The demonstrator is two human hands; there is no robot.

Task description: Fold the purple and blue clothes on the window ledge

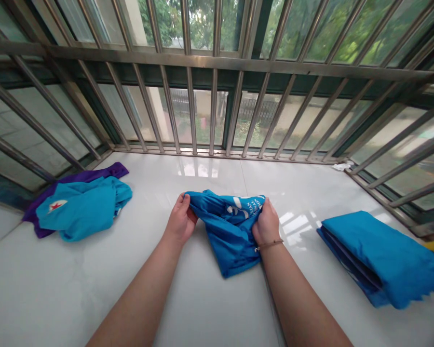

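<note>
In the middle of the head view a crumpled blue cloth item (227,231) with white lettering is stretched between my hands. It could be a fabric bag or a garment; I cannot tell which. My left hand (183,219) pinches its upper left corner between thumb and fingers. At the upper right edge my right hand (267,221), with a thin bracelet at the wrist, grips the cloth. The lower part hangs down to a point over the white tiled surface (217,313).
At left a turquoise garment (83,207) with a red star patch lies on a purple cloth (117,169). A folded blue cloth stack (379,255) sits at right. Metal bars (217,61) and windows enclose the ledge. White crumpled tissue (342,166) lies in the far right corner.
</note>
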